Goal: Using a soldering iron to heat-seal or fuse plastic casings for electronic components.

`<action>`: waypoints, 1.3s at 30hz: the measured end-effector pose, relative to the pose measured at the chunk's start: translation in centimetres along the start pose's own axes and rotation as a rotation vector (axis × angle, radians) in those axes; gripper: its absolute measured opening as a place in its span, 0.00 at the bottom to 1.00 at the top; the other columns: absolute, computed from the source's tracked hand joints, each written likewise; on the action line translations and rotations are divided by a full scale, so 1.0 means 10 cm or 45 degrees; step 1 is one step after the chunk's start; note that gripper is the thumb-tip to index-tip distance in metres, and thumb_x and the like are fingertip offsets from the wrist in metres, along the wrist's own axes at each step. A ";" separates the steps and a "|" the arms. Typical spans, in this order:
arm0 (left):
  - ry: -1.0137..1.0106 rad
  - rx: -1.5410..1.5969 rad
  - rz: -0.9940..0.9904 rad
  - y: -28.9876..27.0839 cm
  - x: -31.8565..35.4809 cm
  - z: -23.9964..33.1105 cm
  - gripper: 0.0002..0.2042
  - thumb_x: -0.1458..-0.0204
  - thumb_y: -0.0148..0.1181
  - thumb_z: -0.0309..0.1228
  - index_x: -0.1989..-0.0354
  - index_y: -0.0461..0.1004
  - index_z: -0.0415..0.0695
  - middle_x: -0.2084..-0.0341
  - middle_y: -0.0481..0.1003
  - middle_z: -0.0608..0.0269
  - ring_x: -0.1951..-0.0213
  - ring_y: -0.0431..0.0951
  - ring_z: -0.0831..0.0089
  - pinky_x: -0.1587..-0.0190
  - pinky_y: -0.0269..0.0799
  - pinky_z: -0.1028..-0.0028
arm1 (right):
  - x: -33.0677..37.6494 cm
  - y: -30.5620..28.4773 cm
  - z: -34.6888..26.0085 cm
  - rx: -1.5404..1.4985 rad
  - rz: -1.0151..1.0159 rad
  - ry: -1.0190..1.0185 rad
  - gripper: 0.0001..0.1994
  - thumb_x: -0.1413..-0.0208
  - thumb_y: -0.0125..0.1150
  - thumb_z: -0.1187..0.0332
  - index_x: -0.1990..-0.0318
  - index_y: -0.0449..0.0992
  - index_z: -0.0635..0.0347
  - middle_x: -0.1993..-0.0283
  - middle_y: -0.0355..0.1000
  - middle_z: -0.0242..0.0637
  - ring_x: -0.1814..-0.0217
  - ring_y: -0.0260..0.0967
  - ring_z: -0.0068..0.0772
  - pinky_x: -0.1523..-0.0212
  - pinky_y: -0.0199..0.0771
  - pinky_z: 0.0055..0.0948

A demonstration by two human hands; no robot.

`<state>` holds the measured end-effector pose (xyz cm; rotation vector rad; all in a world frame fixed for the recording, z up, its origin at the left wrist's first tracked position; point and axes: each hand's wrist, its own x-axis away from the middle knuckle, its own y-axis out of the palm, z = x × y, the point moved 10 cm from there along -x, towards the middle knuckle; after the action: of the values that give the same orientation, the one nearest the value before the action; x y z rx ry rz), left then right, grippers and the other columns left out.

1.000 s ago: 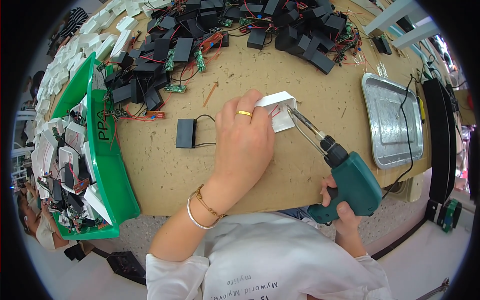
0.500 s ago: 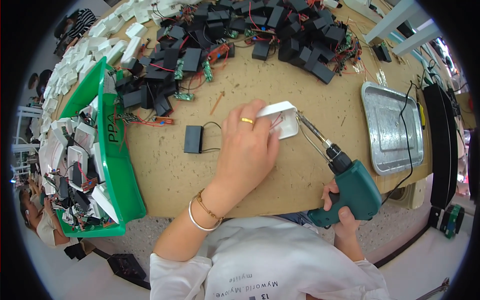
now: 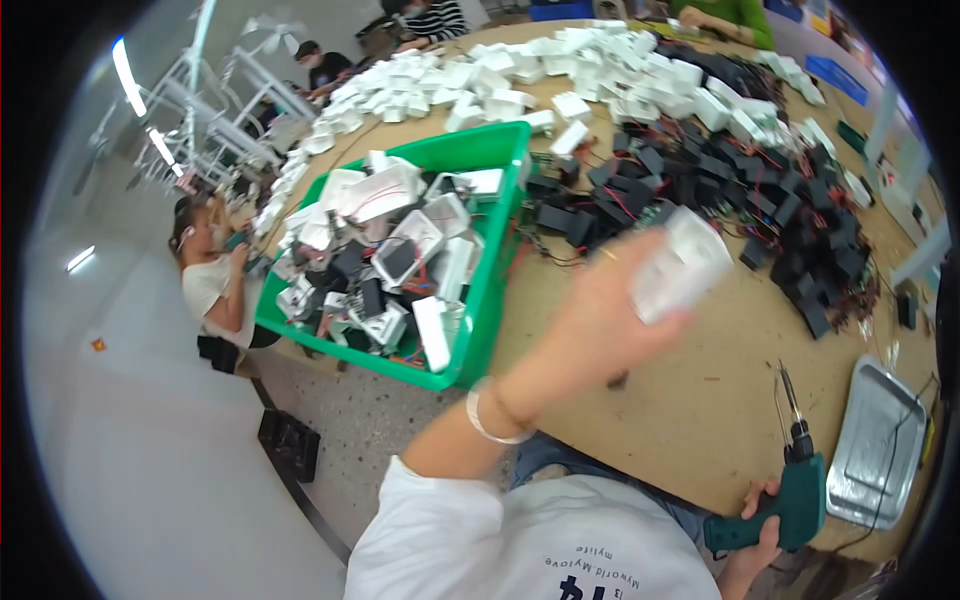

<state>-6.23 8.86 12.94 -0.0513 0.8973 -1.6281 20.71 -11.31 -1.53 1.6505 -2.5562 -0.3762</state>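
Observation:
My left hand [image 3: 600, 315], smeared by motion, is closed around a white plastic housing [image 3: 684, 266], raised above the tabletop. The housing's outer face with its recessed openings shows; its inside is hidden. My right hand [image 3: 765, 528] grips the handle of a green pistol-shaped soldering iron [image 3: 798, 490] at the table's near edge. Its metal tip and thin feed tube point away from me. To the left of my left hand, a green bin [image 3: 520, 190] holds white housings with black blocks, circuit boards and wires. A small dark piece [image 3: 617, 380] shows below my left wrist.
White housings [image 3: 500, 70] are heaped along the far table. Black boxes with wires and boards [image 3: 700, 190] form a pile beyond my left hand. A metal tray [image 3: 875, 440] with a cable across it lies at right. Other people [image 3: 215, 270] sit at left and far back.
My left hand has lifted the white housing away from the soldering iron's tip. The head view has swung left, bringing the whole bin and other people into sight. My right hand keeps hold of the iron.

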 end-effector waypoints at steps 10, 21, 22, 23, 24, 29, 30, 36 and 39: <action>-0.371 -1.048 0.573 -2.54 -0.65 -1.01 0.32 0.55 0.63 0.46 0.47 0.63 0.36 0.60 0.74 0.45 0.58 0.76 0.57 0.58 0.72 0.59 | -0.10 0.19 -0.09 -0.116 -0.115 -0.037 0.24 0.47 0.51 0.59 0.50 0.63 0.72 0.57 0.65 0.44 0.69 0.61 0.28 0.63 0.61 0.28; -0.171 -1.492 -0.021 -0.50 -1.85 -1.92 0.18 0.55 0.61 0.43 0.62 0.76 0.41 0.61 0.76 0.56 0.55 0.74 0.58 0.57 0.70 0.60 | -0.08 0.15 -0.11 -0.093 0.062 0.056 0.25 0.49 0.56 0.56 0.54 0.65 0.71 0.60 0.65 0.42 0.72 0.64 0.28 0.67 0.63 0.29; -0.274 -1.539 -0.065 -0.45 -1.88 -2.16 0.17 0.55 0.61 0.43 0.62 0.77 0.43 0.61 0.76 0.57 0.55 0.74 0.58 0.55 0.69 0.61 | -0.08 0.14 -0.12 -0.089 0.079 0.033 0.25 0.49 0.56 0.56 0.54 0.65 0.71 0.60 0.65 0.42 0.72 0.64 0.28 0.67 0.63 0.29; -0.369 -1.578 -0.123 -0.36 -1.90 -2.20 0.16 0.55 0.61 0.43 0.63 0.78 0.44 0.61 0.76 0.58 0.55 0.74 0.59 0.54 0.67 0.61 | -0.06 0.14 -0.09 -0.091 0.078 0.065 0.25 0.50 0.57 0.56 0.54 0.65 0.71 0.61 0.65 0.43 0.73 0.64 0.28 0.66 0.64 0.29; -0.378 -1.507 -0.092 -0.31 -1.91 -2.16 0.16 0.57 0.63 0.43 0.64 0.79 0.47 0.61 0.77 0.58 0.55 0.75 0.59 0.51 0.65 0.61 | -0.06 0.13 -0.06 -0.095 0.073 0.100 0.26 0.50 0.58 0.56 0.54 0.65 0.71 0.61 0.65 0.43 0.73 0.64 0.28 0.66 0.64 0.29; -0.413 -1.201 -0.668 0.06 -1.94 -2.27 0.21 0.68 0.69 0.41 0.64 0.78 0.42 0.63 0.78 0.53 0.58 0.77 0.57 0.56 0.71 0.63 | -0.05 0.11 -0.06 -0.149 0.097 0.122 0.29 0.51 0.59 0.55 0.49 0.63 0.72 0.60 0.66 0.44 0.74 0.65 0.29 0.65 0.65 0.31; -0.378 -1.076 -0.633 0.07 -1.94 -2.21 0.20 0.67 0.69 0.39 0.65 0.78 0.40 0.64 0.78 0.51 0.59 0.77 0.55 0.56 0.72 0.64 | -0.04 0.11 -0.05 -0.157 0.087 0.151 0.29 0.51 0.60 0.55 0.49 0.63 0.72 0.60 0.67 0.44 0.74 0.65 0.29 0.64 0.65 0.31; -0.542 0.383 -0.216 -0.22 -1.82 -1.36 0.47 0.58 0.66 0.31 0.34 0.37 0.40 0.57 0.72 0.51 0.57 0.76 0.58 0.60 0.76 0.63 | -0.09 0.13 -0.04 -0.147 0.059 0.192 0.28 0.52 0.61 0.54 0.53 0.67 0.71 0.64 0.68 0.43 0.72 0.66 0.28 0.66 0.65 0.27; -0.622 0.772 -0.439 0.12 -1.48 -0.78 0.39 0.55 0.66 0.33 0.39 0.46 0.38 0.57 0.71 0.50 0.57 0.77 0.60 0.60 0.77 0.64 | -0.06 0.10 0.00 -0.147 0.017 0.174 0.29 0.52 0.61 0.54 0.52 0.65 0.72 0.61 0.67 0.45 0.72 0.66 0.30 0.64 0.66 0.30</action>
<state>-4.85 25.55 13.17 -0.1798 0.0011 -2.0271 20.03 -10.38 -1.29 1.5618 -2.3984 -0.3882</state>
